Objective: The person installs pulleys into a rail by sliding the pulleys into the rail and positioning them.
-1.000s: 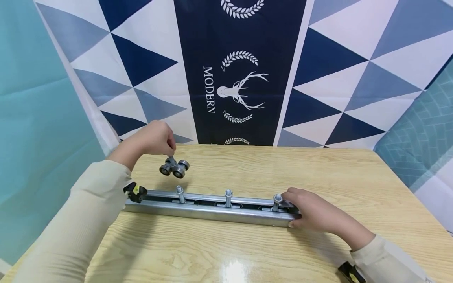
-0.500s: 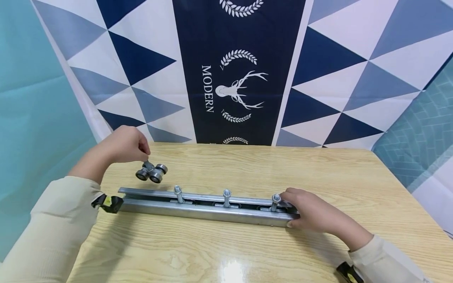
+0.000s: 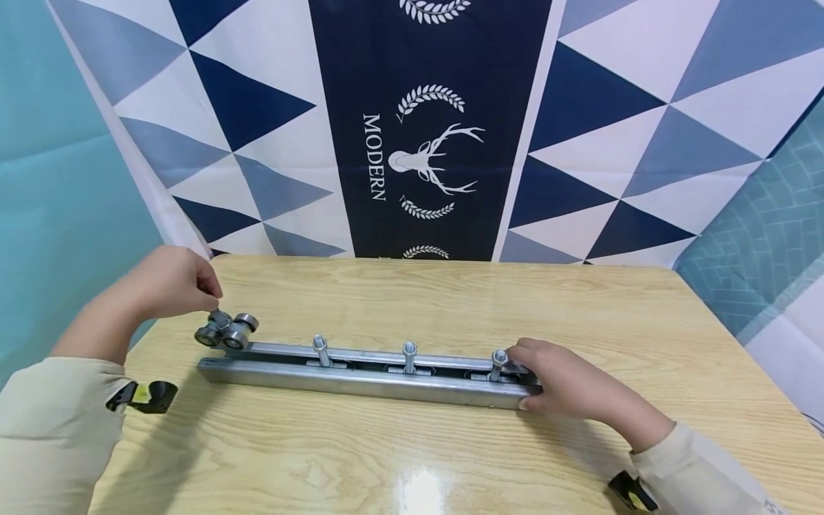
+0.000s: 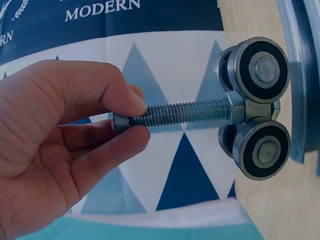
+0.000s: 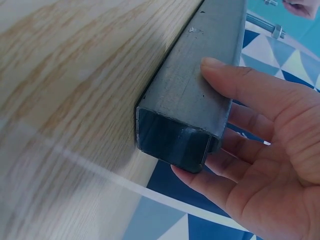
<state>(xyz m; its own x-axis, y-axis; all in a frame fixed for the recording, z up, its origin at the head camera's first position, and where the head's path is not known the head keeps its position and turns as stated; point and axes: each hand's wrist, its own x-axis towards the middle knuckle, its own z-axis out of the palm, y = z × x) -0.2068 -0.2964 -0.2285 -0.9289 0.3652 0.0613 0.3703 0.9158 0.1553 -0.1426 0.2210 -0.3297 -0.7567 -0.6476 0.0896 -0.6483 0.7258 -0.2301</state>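
My left hand pinches the bolt end of a roller trolley between thumb and fingertips. The trolley's small wheels hang just above the left end of a steel channel track. In the left wrist view its threaded bolt runs from my fingertips to the wheels, which appear beside the rail. Around the track's right end, my right hand grips the side walls; the right wrist view shows that end's hollow opening. Several upright bolts, one being the middle bolt, stand out of the slot.
The track lies lengthwise on a wood-grain table. Behind the table's far edge hangs a patterned cloth with triangles and a deer head. A teal sheet hangs at the left.
My left hand has carried the roller trolley leftward and slightly down, from behind the track to its left end. The right hand keeps its grip on the right end.
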